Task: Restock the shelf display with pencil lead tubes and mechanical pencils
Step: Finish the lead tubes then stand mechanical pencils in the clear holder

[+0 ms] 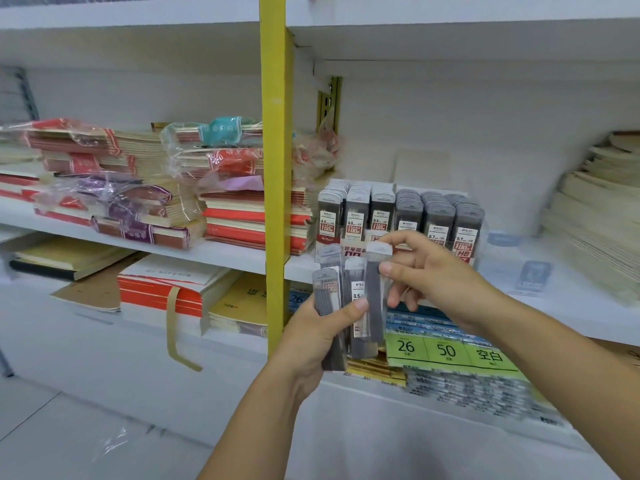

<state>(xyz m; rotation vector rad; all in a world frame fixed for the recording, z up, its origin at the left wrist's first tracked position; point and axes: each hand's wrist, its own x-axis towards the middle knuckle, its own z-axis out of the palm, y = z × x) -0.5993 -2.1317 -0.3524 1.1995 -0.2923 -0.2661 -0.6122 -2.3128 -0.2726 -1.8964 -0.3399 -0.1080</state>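
Left hand (311, 337) grips tubes (327, 292); right hand (436, 271) pinches one.

Two hands (318, 336) (440, 271), four held tubes (374, 299), six display rows (407, 216)

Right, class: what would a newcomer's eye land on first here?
The two hands at centre: the left hand grips a fan of pencil lead tubes, while the right hand pinches one by its top. Then the yellow shelf post up the middle, and the stocked display right of it.
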